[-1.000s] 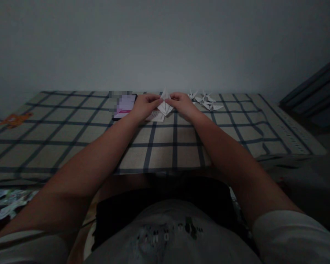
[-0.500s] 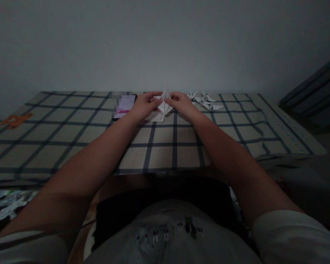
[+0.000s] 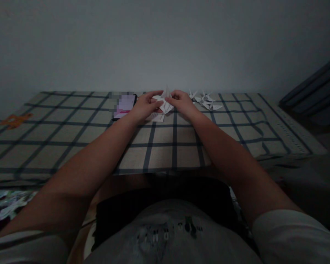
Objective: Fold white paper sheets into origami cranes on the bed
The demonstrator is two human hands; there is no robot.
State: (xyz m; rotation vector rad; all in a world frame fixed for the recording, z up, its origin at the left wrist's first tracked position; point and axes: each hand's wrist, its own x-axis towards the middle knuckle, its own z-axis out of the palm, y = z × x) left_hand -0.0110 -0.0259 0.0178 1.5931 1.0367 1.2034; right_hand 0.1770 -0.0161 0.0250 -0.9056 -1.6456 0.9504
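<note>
Both my hands meet over the far middle of a checked cloth (image 3: 159,146). My left hand (image 3: 145,105) and my right hand (image 3: 183,103) each pinch a side of a small folded white paper piece (image 3: 165,102), held just above the cloth with a point sticking up. Under it lies a flat sheet of paper (image 3: 155,117). Several finished white paper cranes (image 3: 206,101) lie just right of my right hand.
A phone (image 3: 124,106) with a lit pink screen lies left of my left hand. An orange object (image 3: 15,119) sits at the cloth's far left edge. A plain wall stands behind. Dark furniture is at the right edge.
My left fingers have shifted a little further over the folded paper, and the piece has tilted slightly. Arms and other things stay where they were.
</note>
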